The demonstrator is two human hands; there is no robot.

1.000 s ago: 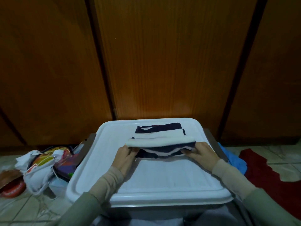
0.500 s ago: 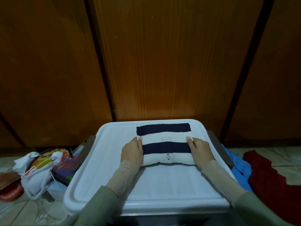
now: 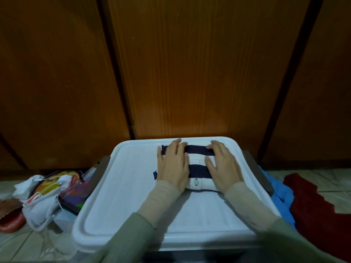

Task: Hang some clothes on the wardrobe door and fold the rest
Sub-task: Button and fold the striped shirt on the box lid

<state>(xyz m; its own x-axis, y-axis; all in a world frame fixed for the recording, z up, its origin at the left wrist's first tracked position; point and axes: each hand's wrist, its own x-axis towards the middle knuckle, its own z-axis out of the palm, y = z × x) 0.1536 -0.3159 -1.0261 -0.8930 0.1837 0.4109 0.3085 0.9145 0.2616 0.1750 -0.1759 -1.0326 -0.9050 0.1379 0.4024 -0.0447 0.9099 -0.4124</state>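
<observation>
A folded navy-and-white striped garment (image 3: 196,168) lies on the far half of a white plastic bin lid (image 3: 133,196). My left hand (image 3: 172,165) lies flat on its left part, fingers straight and pressing down. My right hand (image 3: 222,166) presses flat on its right part, fingers slightly bent at the far edge. Most of the garment is hidden under both hands. Brown wooden wardrobe doors (image 3: 190,73) stand closed right behind the bin.
On the tiled floor to the left lies a pile of white cloth and colourful bags (image 3: 47,194), plus a red-brown object (image 3: 11,219). To the right of the bin lie a blue cloth (image 3: 281,194) and a dark red cloth (image 3: 319,205).
The garment's near half was folded over onto the far half, then both hands slid from its side edges onto its top and now press it flat.
</observation>
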